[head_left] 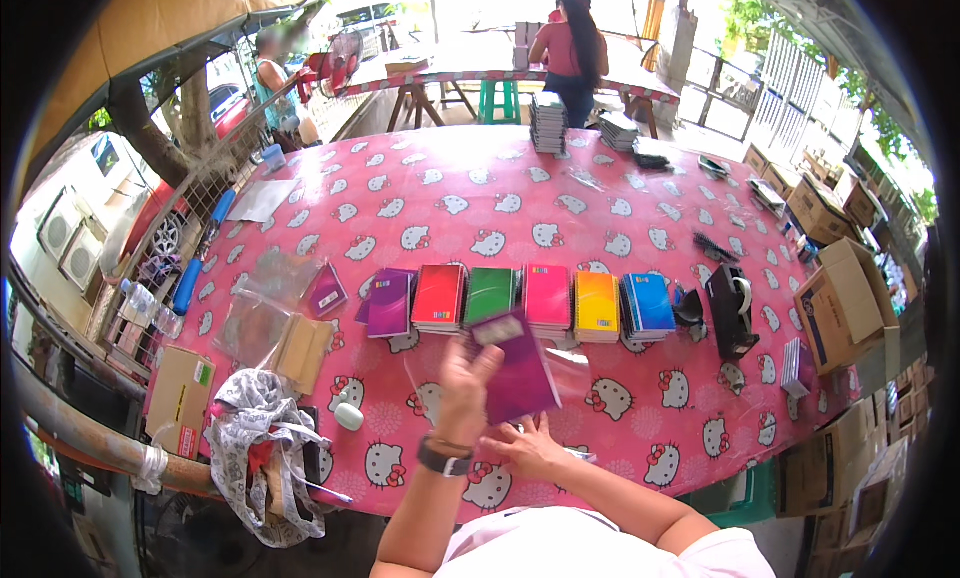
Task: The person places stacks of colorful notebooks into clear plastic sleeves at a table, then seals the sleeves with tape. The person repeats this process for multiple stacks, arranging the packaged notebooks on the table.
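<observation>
My left hand (466, 386), wearing a dark wristwatch, grips a purple notebook (520, 370) by its left side, thumb on the cover. The notebook is tilted above the near middle of the table. My right hand (530, 448) lies low by the notebook's bottom edge, its fingers apart; whether they touch the notebook I cannot tell. Clear plastic (570, 373) shows just right of the held notebook. Behind it runs a row of spiral notebook stacks: purple (389, 304), red (439, 296), green (492, 293), pink (547, 298), yellow (596, 306) and blue (650, 306).
A black tape dispenser (730, 313) stands right of the row. At left lie clear plastic bags (262, 313), a cardboard box (180, 400) and a patterned plastic bag (262, 458). Open cartons (845, 308) line the right side. Notebook piles (548, 124) stand at the far edge; two people are beyond.
</observation>
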Tool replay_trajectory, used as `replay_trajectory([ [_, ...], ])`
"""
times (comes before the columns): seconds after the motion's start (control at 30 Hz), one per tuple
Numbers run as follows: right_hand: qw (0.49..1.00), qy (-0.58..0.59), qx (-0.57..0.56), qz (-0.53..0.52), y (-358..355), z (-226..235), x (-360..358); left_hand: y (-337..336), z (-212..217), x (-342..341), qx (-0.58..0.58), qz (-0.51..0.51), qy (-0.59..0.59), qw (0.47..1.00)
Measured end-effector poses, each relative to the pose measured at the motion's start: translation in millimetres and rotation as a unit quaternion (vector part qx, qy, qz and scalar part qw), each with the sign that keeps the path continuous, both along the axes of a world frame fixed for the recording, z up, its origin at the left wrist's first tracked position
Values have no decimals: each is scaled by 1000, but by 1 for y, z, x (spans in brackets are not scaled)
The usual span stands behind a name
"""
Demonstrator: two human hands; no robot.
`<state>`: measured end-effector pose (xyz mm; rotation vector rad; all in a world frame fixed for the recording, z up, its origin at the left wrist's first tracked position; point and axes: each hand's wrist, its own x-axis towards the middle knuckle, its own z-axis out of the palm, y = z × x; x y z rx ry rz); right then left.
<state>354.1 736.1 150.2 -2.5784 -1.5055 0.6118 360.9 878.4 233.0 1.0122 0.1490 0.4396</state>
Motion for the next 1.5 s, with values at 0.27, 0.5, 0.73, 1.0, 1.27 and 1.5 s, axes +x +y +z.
replay_trajectory([
  [0.27,1000,-13,20,-2,-28,-22,-8,24,-163,-4,137,15,262,955],
  [0.5,974,116,195,-8,2,94,52,26,-168,-31,110,0,207,972],
  [0.73,962,-152,227,4,180,30,126,21,-161,-40,80,-19,183,980],
  [1.0,905,-298,302,37,246,23,133,25,-165,-41,34,-31,203,978],
  [1.27,905,353,213,-107,55,43,160,31,-150,-48,-167,-93,194,962],
  [1.5,961,-91,247,-82,113,29,136,26,-150,-44,82,-24,212,973],
])
